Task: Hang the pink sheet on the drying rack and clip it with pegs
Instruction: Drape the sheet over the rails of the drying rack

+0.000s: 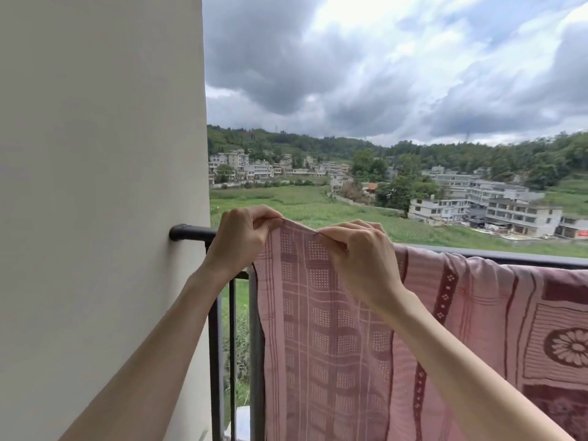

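Note:
The pink sheet (pixel 321 329), patterned with dark red squares and flowers, hangs over the black balcony rail (pixel 191 233) and spreads off to the right. My left hand (pixel 238 240) pinches its top edge near the left corner, lifted just above the rail. My right hand (pixel 359 253) pinches the same edge close beside it. Between the two hands the edge is stretched taut. No pegs are in sight.
A cream wall (pixel 101 202) fills the left side, and the rail is fixed into it. Black vertical bars (pixel 216 361) run below the rail. Beyond lie fields, buildings and a cloudy sky.

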A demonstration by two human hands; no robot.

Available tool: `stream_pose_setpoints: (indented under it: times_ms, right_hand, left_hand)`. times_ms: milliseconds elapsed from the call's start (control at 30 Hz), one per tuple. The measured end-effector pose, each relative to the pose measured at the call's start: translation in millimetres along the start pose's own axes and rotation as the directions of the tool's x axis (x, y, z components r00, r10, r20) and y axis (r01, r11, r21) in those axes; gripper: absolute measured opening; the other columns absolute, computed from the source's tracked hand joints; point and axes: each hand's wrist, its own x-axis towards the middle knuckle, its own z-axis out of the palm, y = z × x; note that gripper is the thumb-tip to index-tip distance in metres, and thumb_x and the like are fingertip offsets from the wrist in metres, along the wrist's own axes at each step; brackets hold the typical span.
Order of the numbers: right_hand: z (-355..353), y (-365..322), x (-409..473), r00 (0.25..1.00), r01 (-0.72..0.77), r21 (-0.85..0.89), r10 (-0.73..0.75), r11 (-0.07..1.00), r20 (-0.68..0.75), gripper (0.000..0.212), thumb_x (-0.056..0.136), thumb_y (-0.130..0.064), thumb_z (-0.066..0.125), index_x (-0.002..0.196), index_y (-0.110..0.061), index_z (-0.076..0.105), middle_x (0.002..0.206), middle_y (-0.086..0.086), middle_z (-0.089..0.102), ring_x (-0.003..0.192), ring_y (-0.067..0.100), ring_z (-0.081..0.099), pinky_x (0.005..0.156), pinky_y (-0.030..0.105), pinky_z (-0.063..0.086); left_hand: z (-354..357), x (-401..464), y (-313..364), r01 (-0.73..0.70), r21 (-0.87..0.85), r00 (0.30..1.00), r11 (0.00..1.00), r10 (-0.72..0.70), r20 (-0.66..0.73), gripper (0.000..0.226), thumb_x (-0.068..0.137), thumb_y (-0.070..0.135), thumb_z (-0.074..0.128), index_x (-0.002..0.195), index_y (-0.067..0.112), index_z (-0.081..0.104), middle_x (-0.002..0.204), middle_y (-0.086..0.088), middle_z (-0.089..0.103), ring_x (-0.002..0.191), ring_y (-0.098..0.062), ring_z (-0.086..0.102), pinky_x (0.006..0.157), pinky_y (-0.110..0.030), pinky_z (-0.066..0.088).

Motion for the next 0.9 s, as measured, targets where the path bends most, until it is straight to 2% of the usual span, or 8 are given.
stream_pose_setpoints:
  times_ms: [100,200,333,433,533,667,800,900]
  right_hand:
    - [1,-14,11,0.997,0.032,0.035,-0.030,0.999,-0.073,0.019,0.087,-0.026,0.059,0.091,-0.018,0.075,0.090,-0.002,0.075,0.085,0.019,0.066,0.085,0.036,0.044]
    - [15,-19,0,0.995,0.080,0.004,-0.080,0.997,0.064,0.024,0.090,-0.032,0.056,0.102,-0.020,0.072,0.103,-0.004,0.072,0.099,0.018,0.063,0.095,0.035,0.037]
    - [34,-16,-31,0.971,0.155,-0.117,-0.130,0.981,0.200,0.043,0.087,-0.033,0.059,0.129,-0.023,0.055,0.134,0.003,0.056,0.127,0.021,0.049,0.114,0.052,0.019]
    - [40,-19,-40,0.975,0.177,-0.203,-0.144,0.963,0.168,0.048,0.085,-0.033,0.062,0.130,-0.021,0.054,0.136,0.007,0.054,0.129,0.026,0.047,0.111,0.060,0.019]
    - [38,-17,-32,0.991,0.079,-0.212,-0.054,0.974,0.119,0.046,0.088,-0.039,0.056,0.131,-0.020,0.053,0.137,0.006,0.053,0.131,0.024,0.044,0.114,0.056,0.011]
    - [27,-10,-13,0.974,-0.021,-0.299,0.087,0.954,0.208,0.038,0.091,-0.043,0.052,0.120,-0.020,0.059,0.115,0.001,0.065,0.108,0.021,0.057,0.098,0.037,0.032]
    - [22,-15,-11,0.986,-0.014,-0.188,0.045,0.982,0.163,0.027,0.091,-0.035,0.055,0.107,-0.020,0.070,0.105,0.000,0.071,0.097,0.023,0.064,0.085,0.036,0.044]
    - [27,-19,-24,0.998,0.051,-0.119,-0.047,0.992,0.036,0.023,0.090,-0.022,0.058,0.110,-0.017,0.070,0.110,0.005,0.070,0.106,0.027,0.064,0.093,0.042,0.049]
  left_hand:
    - [-13,9,-1,-0.030,-0.052,0.997,0.998,0.026,-0.072,0.013,0.081,0.003,0.066,0.088,0.011,0.073,0.070,0.024,0.059,0.067,0.020,0.056,0.059,0.003,0.039]
    - [-16,-7,-16,0.051,-0.154,0.998,0.987,-0.058,-0.038,0.012,0.082,0.013,0.067,0.083,0.025,0.069,0.076,0.019,0.064,0.071,0.008,0.061,0.061,-0.002,0.043]
    - [-10,-47,-49,0.382,-0.326,0.907,0.865,-0.284,0.311,0.045,0.070,0.050,0.064,0.112,0.036,0.056,0.105,0.013,0.063,0.096,-0.002,0.061,0.079,-0.014,0.049]
    - [-2,-62,-64,0.497,-0.396,0.836,0.772,-0.304,0.457,0.053,0.067,0.043,0.073,0.114,0.027,0.058,0.101,0.002,0.068,0.094,-0.011,0.065,0.081,-0.025,0.052]
    - [2,-61,-70,0.458,-0.465,0.881,0.757,-0.316,0.353,0.032,0.063,0.028,0.078,0.094,0.027,0.069,0.085,0.006,0.072,0.080,-0.008,0.067,0.069,-0.020,0.052]
    - [3,-58,-74,0.421,-0.496,0.905,0.760,-0.318,0.282,0.030,0.065,0.006,0.078,0.085,0.027,0.070,0.076,0.013,0.073,0.072,-0.003,0.067,0.062,-0.014,0.051]
    - [-5,-56,-71,0.348,-0.356,0.937,0.867,-0.305,0.173,0.030,0.067,0.007,0.078,0.081,0.030,0.068,0.070,0.020,0.071,0.066,0.002,0.066,0.059,-0.013,0.051]
    - [-5,-72,-71,0.326,-0.451,0.932,0.831,-0.362,0.007,0.024,0.074,0.007,0.072,0.077,0.030,0.067,0.069,0.018,0.071,0.063,0.001,0.066,0.058,-0.012,0.050]
